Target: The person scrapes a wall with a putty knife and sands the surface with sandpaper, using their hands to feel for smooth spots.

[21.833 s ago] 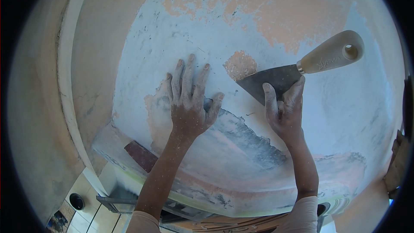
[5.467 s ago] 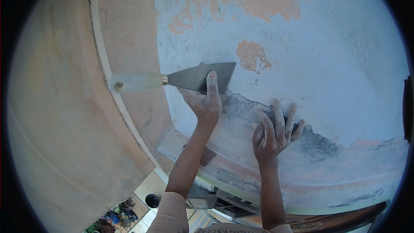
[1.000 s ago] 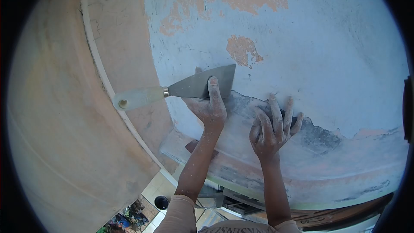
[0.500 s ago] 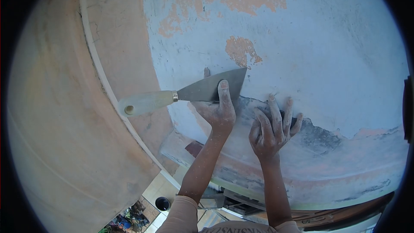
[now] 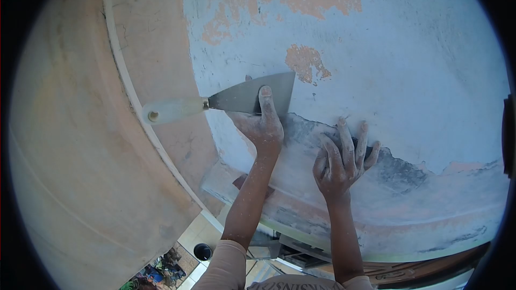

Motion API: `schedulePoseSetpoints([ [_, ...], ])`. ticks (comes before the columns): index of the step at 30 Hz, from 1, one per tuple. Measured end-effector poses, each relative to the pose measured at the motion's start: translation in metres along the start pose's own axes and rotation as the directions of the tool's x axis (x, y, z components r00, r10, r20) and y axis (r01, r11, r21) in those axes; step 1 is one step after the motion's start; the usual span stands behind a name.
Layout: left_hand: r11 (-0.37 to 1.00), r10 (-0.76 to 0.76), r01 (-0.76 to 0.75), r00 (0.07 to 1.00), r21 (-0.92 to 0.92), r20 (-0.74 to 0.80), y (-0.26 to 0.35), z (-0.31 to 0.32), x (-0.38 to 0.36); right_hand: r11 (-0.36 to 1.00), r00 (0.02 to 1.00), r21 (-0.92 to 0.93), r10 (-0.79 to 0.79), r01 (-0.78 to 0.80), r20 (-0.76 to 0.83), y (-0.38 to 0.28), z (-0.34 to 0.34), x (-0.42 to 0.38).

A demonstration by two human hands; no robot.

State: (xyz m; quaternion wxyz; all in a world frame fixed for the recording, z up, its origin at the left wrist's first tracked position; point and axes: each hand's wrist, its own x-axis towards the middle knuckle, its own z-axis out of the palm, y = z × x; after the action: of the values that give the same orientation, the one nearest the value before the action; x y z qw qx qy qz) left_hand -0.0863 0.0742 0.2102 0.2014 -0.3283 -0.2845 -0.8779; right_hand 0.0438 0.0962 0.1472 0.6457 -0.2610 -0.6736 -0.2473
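Observation:
My left hand (image 5: 262, 128) grips a wide putty knife (image 5: 231, 95) by its blade, the dusty thumb flat on the near face and the fingers mostly hidden behind it. The knife's pale handle points left and its straight blade edge faces right. To the right, my right hand (image 5: 339, 164) rests with spread, dusty fingers against the wall (image 5: 398, 91), fingertips over the ragged edge of a grey patch (image 5: 400, 169). White coating covers most of this wall, with peach showing through in places.
A narrow ledge (image 5: 387, 220) runs below the wall, with a dark red piece (image 5: 240, 181) lying near its left end beside my left forearm. At left stands a curved beige wall (image 5: 80, 129). Far below are a dark bucket (image 5: 202, 252) and a tiled floor (image 5: 191, 234).
My left hand has moved left and slightly up with the putty knife, away from my right hand. My right hand stays at nearly the same spot on the wall.

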Motion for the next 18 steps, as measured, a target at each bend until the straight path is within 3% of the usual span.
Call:
schedulePoseSetpoints([
  [2,0.999,-0.021,0.020,0.999,-0.026,-0.042,-0.008,-0.001,0.005,1.000,1.000,-0.008,-0.002,0.002,0.003,0.001,0.000,-0.001],
  [5,0.996,0.083,-0.084,0.996,-0.030,-0.025,-0.013,0.003,-0.004,1.000,1.000,-0.016,0.002,-0.002,0.000,0.001,0.001,0.000],
  [7,0.991,0.079,-0.076,0.997,0.112,-0.022,-0.024,-0.009,0.009,1.000,1.000,-0.018,-0.003,0.004,0.011,0.002,-0.001,-0.002],
  [9,0.993,0.054,-0.054,0.999,0.103,0.001,-0.024,-0.012,0.008,1.000,1.000,-0.016,0.005,-0.005,0.002,0.001,0.000,-0.002],
  [11,0.998,0.002,0.000,1.000,-0.061,0.029,-0.003,0.001,-0.008,1.000,1.000,-0.025,-0.002,0.002,-0.007,0.001,0.002,-0.001],
  [14,0.992,-0.116,0.116,0.993,-0.051,0.007,-0.014,-0.009,0.006,1.000,1.000,-0.006,-0.002,0.002,0.000,0.001,0.000,-0.001],
  [18,0.996,0.048,-0.043,0.997,-0.083,0.056,-0.007,0.002,-0.010,1.000,1.000,-0.001,0.003,-0.003,-0.007,0.002,0.002,-0.002],
])
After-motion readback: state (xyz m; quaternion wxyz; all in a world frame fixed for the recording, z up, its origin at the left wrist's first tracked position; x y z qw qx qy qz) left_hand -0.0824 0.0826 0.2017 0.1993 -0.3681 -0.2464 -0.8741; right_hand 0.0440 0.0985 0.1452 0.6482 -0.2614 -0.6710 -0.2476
